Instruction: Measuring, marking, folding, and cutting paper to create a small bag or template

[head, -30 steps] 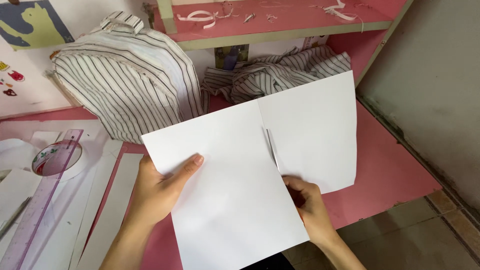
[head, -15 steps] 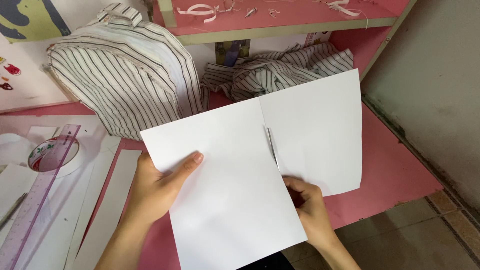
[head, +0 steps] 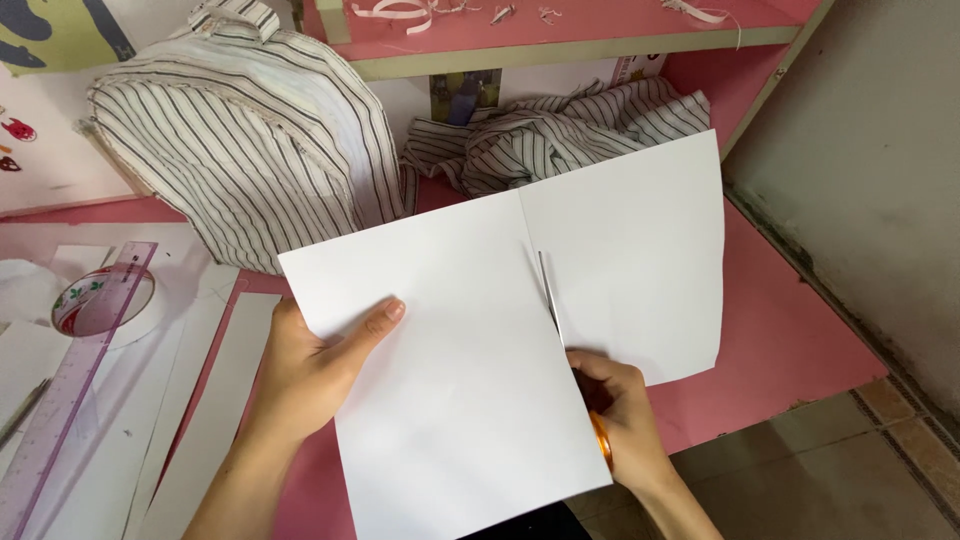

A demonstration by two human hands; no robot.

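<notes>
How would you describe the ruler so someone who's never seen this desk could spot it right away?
Start at the pink table and go to its left side, past the left hand that holds the white paper. There, a long ruler lies at a slant over white card strips. Unlike those opaque strips, it is see-through and purple-tinted.

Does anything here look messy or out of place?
Yes. Striped cloth lies crumpled at the back of the pink table, and paper scraps litter the shelf. The white sheet is being cut, not torn.
</notes>
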